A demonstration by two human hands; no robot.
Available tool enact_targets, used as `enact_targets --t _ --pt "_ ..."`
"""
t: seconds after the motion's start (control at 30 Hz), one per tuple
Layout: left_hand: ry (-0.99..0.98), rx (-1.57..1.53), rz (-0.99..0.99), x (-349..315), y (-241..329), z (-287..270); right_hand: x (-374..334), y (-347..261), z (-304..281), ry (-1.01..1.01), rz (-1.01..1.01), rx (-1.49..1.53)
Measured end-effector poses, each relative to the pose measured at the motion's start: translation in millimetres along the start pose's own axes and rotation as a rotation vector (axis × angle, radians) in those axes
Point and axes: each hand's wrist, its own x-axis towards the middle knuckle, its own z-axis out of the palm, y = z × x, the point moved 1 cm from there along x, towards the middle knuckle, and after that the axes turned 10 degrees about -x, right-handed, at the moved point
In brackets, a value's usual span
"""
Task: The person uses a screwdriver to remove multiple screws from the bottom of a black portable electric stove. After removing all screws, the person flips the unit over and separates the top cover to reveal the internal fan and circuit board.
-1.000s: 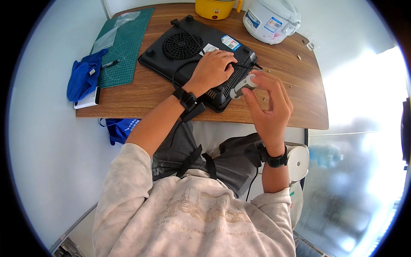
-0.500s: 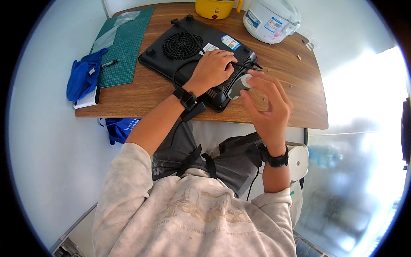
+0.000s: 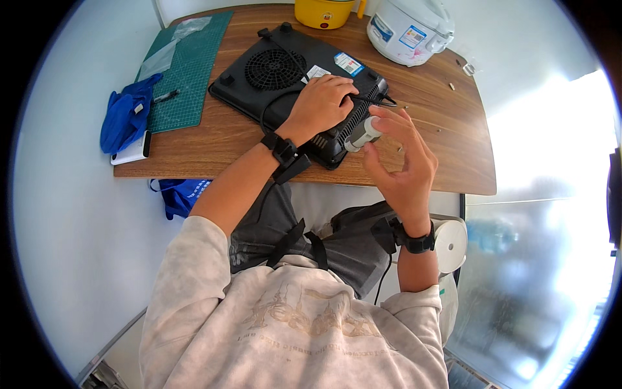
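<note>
A black flat appliance [image 3: 278, 71] lies bottom-up on the wooden table [image 3: 214, 139], its round fan grille and labels showing. My left hand [image 3: 322, 102] rests flat on its near right part, palm down, fingers spread. My right hand [image 3: 398, 159] is raised just right of the appliance's near corner. Its thumb and fingers pinch a short grey-and-white cylindrical tool [image 3: 363, 133]. The tool's end points at the appliance's edge. A black cord [image 3: 272, 110] loops over the appliance's underside.
A green cutting mat [image 3: 184, 74] with a clear plastic bag and a pen lies at the left. A blue cloth [image 3: 126, 117] lies on a white pad at the table's left edge. A yellow pot [image 3: 324, 11] and white rice cooker [image 3: 408, 29] stand at the back.
My right hand has turned the grey tool in its fingers and shifted slightly; the fingers have opened out more. My left hand stays on the appliance.
</note>
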Motion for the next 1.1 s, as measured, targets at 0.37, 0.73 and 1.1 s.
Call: enact_targets --t 0.37,0.73,1.1 --pt "0.004 0.0 0.003 0.6 0.7 -0.2 2.0 -3.0 -2.9 -0.004 0.053 0.0" --pt "0.007 0.021 0.023 0.5 1.6 0.0 0.3 -3.8 -1.5 0.003 0.1 0.123" --pt "-0.002 0.006 -0.001 1.0 1.9 -0.5 -4.9 -7.1 -6.3 -0.061 0.103 0.015"
